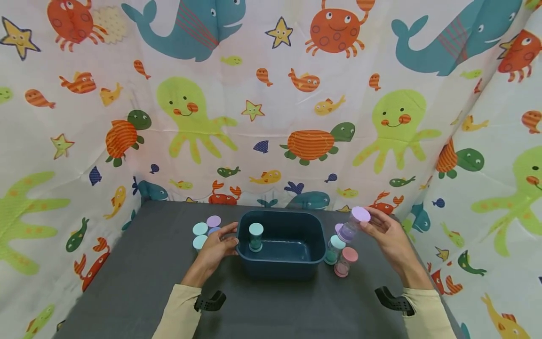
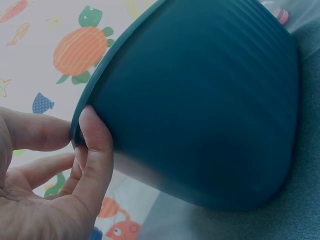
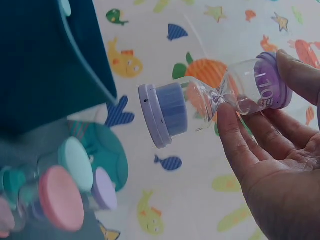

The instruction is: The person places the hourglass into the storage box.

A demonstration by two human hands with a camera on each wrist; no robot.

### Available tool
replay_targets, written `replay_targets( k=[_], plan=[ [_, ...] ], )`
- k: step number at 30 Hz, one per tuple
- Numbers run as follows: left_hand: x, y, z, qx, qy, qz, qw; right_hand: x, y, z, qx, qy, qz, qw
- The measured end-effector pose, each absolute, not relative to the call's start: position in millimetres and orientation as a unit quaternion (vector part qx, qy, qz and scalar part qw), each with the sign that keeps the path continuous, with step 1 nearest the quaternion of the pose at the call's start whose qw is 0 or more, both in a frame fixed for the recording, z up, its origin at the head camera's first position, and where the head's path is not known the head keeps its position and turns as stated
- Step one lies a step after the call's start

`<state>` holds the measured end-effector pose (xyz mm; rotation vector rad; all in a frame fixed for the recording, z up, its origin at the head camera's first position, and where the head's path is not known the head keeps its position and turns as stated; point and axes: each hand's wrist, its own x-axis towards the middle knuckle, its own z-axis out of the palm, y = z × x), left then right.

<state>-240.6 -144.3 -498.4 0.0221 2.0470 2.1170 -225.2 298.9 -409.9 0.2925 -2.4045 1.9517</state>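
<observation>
Evidently, the step in hand is the handling of one timer while the container is steadied. The left hand (image 1: pixel 216 247) pinches the rim of a dark blue-green, rectangular, open-topped bin (image 1: pixel 279 270) at its left end. The right hand (image 1: pixel 390 239) holds a clear, narrow-waisted hourglass with lilac end caps (image 3: pixel 210 97), gripped toward one end and at the waist, above the dark grey table (image 1: pixel 338 306) and to the right of the bin.

Should the hourglass go into the bin, the next move would call for a leftward carry over the rim, the grip kept until it is lowered beside the mint-capped hourglass (image 1: pixel 256 237) that stands inside.

The held hourglass is tilted in the head view and nearly horizontal in the right wrist view. Blue-violet sand fills much of the bulb farther from the palm; a white "10" marks the other, where the purple tint may be sand or cap, the view being too poor to decide.

Just right of the bin stand a second mint-capped hourglass (image 1: pixel 334 249) and a pink-capped hourglass (image 1: pixel 346 262).
</observation>
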Motion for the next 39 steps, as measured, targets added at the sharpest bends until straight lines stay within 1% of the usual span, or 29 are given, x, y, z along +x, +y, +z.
replay_targets(
  k=[8, 19, 39],
  plan=[
    [-241, -144, -497, 0.009, 0.694, 0.714, 0.096, -232, 275, -408, 0.131, -0.751, 0.647, 0.009],
    [-241, -143, -497, 0.001, 0.694, 0.714, 0.094, -239, 241, -407, 0.118, -0.784, 0.609, -0.008],
    [-241, -142, -498, -0.004, 0.697, 0.711, 0.090, -249, 183, -423, 0.162, -0.740, 0.651, -0.057]
  ],
)
